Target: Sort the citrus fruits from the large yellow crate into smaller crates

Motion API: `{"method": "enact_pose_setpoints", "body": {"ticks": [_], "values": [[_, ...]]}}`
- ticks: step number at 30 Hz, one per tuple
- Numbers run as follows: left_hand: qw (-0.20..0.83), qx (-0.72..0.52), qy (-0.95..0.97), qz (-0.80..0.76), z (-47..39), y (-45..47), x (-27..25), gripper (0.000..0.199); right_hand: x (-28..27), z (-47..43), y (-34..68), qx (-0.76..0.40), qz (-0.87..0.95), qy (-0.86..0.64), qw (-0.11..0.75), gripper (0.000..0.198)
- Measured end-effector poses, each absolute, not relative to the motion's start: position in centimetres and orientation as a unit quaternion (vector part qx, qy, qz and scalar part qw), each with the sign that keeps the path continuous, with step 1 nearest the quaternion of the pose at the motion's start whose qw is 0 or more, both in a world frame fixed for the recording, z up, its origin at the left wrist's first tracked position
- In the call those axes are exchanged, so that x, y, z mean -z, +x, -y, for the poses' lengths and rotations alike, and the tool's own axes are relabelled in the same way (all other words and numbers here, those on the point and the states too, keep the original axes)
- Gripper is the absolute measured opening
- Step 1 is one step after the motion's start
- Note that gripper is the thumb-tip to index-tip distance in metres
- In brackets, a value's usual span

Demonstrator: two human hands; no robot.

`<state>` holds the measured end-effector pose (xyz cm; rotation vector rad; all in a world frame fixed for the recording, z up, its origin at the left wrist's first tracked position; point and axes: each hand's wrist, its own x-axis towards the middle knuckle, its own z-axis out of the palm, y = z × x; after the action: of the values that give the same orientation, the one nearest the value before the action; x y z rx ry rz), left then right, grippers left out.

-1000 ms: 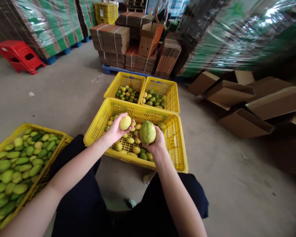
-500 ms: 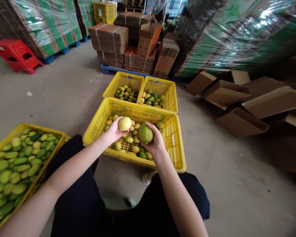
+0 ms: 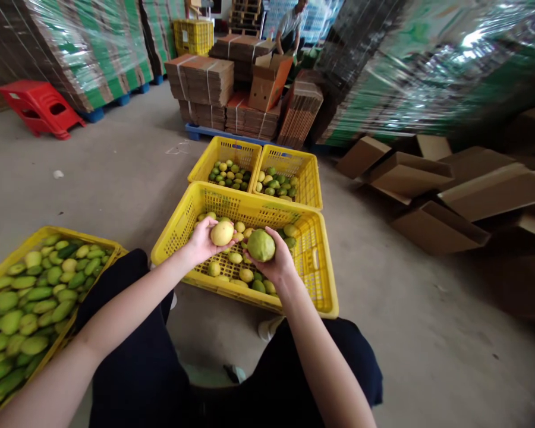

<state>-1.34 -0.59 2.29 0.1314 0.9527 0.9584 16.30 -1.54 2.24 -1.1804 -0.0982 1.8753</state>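
Over the large yellow crate [image 3: 314,285], my left hand [image 3: 200,242] is closed around a pale yellow lemon [image 3: 222,233]. Beside it, my right hand [image 3: 280,261] grips a bigger, bumpy green lemon [image 3: 261,245]. The two fruits are close together but apart. Below them, more yellow and green lemons [image 3: 246,275] lie scattered on the crate's slatted bottom, partly hidden by my hands.
Two smaller yellow crates [image 3: 314,178] with lemons stand behind the large one. A crate heaped with green fruit [image 3: 31,321] is at my left. Flattened cartons [image 3: 200,77] sit on a blue pallet; open boxes [image 3: 410,172] lie right. A red stool [image 3: 42,110] and a seated person [image 3: 289,30] are farther off.
The view has tipped up slightly, so the surroundings sit lower in the picture. Both lemons have turned a little in my hands, which keep their hold.
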Motion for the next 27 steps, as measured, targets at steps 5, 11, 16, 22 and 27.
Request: {"method": "enact_pose_setpoints", "body": {"ticks": [5,11,16,22,27], "values": [[0.783,-0.446,0.035,-0.432,0.5,-1.3,-2.2,0.039,-1.8,1.6,16.4,-0.765,0.025,-0.457,0.453,0.014],[0.809,-0.396,0.068,-0.43,0.0,-0.6,-1.0,0.038,-1.2,1.4,16.7,-0.771,0.028,-0.457,0.443,0.019],[0.815,-0.36,0.099,-0.443,-0.4,-0.3,0.2,0.036,-0.9,1.4,16.8,-0.768,0.04,-0.447,0.457,0.018],[0.81,-0.349,0.141,-0.451,0.0,-0.4,-0.1,0.034,-0.6,1.7,16.7,-0.76,0.039,-0.458,0.46,0.013],[0.814,-0.355,0.129,-0.442,0.2,-0.5,0.0,0.026,-0.1,1.6,16.7,-0.761,0.049,-0.453,0.461,0.014]]}}
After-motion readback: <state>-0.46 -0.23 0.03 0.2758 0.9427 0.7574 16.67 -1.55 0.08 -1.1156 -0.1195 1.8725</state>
